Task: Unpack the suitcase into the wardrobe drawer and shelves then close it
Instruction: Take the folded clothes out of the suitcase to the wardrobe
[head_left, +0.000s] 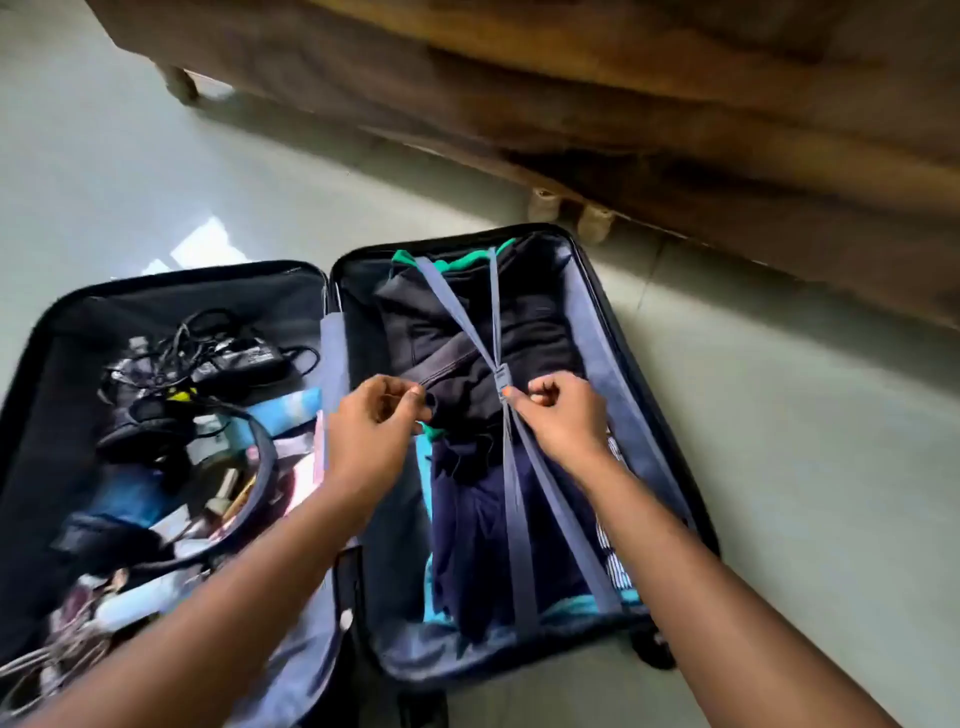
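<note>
While the suitcase (597, 291) lies butterflied open on the pale floor (104, 156), its long axis runs away from the person toward the wooden furniture (675, 104), hinge down the middle. Grey straps (511, 467) cross over dark folded clothes (467, 332) in the right half, meeting at a buckle (500, 375) near its centre. Her right hand (558, 415) pinches the strap just below that buckle, fingers curled tight; the left hand (376, 415) pinches another strap end beside it. Along the left half sit tangled cables (208, 348) and an open pouch (228, 488) of toiletries
</note>
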